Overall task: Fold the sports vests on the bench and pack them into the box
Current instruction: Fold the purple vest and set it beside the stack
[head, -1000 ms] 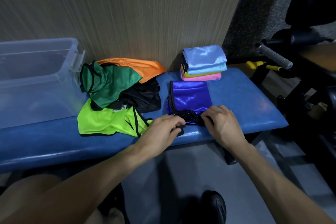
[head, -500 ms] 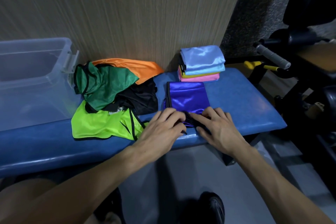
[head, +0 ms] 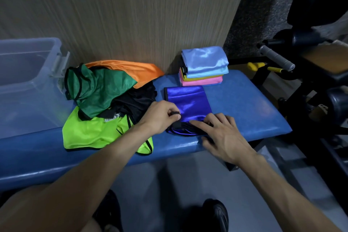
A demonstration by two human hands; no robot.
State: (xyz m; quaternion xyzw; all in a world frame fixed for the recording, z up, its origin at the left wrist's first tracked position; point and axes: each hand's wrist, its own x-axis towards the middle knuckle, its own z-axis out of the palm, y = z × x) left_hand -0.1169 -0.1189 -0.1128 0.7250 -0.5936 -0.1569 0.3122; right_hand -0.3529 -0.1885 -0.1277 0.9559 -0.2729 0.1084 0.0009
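My left hand pinches the black edge of the purple vest (half folded) on the bench. My right hand lies flat on it.

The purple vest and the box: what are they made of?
Purple vest: probably a satiny synthetic, since it shines and creases softly; black trim edges it. Box: likely clear plastic, as you can see through its rigid walls.
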